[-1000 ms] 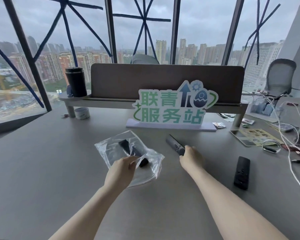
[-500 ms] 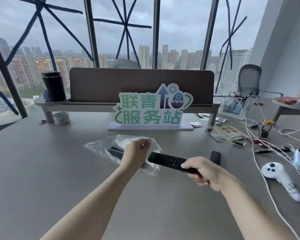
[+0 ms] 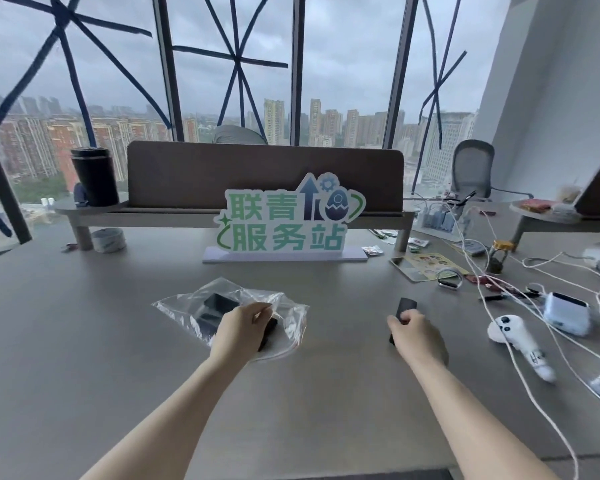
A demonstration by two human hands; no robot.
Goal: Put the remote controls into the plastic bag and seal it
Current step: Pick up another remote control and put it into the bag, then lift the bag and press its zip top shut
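A clear plastic bag (image 3: 288, 311) lies on the grey table (image 3: 84, 341), left of centre. Two black remote controls (image 3: 217, 304) show through it, their near ends hidden by my left hand (image 3: 241, 329). That hand pinches the bag's near edge at its mouth. To the right, a third black remote control (image 3: 406, 305) lies on the table. My right hand (image 3: 414, 337) is closed over its near half, so only the far end and a sliver by the wrist show.
A green-and-white sign (image 3: 284, 225) stands behind the bag, in front of a low shelf with a black tumbler (image 3: 96, 176). Right of my right hand lie a white game controller (image 3: 515, 337), white cables (image 3: 499, 299) and a small white device (image 3: 565, 311).
Half a second ago my right hand held a second remote at the bag's mouth. That remote now lies inside the bag, and the right hand has moved right onto the third remote.
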